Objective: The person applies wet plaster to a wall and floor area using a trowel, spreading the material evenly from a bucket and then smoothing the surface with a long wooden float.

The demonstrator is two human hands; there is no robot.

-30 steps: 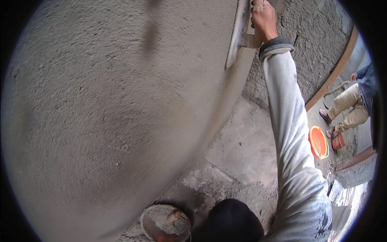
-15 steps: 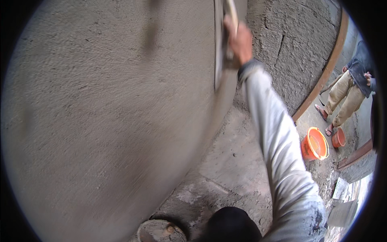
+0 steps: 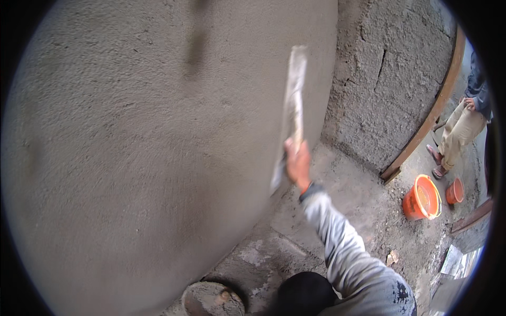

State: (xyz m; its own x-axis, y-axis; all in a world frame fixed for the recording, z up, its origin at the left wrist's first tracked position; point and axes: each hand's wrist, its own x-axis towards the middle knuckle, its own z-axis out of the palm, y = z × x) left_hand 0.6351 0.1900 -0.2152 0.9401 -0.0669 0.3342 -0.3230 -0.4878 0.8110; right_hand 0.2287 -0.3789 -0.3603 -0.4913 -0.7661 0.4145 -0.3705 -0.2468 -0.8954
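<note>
Right hand (image 3: 299,164) gripped long trowel (image 3: 295,102) at grey wall (image 3: 158,131); mortar bucket (image 3: 194,307) sat near wall's foot, bigger orange bucket (image 3: 412,206) further right.

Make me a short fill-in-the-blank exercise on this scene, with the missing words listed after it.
1. The person's ____ (left or right) hand grips a long plastering float.
2. On the floor near the co-worker stand ____ (how many) orange buckets.
3. The round mortar container sits at the picture's ____ (upper or lower) edge.

Missing words: right; two; lower.
</note>
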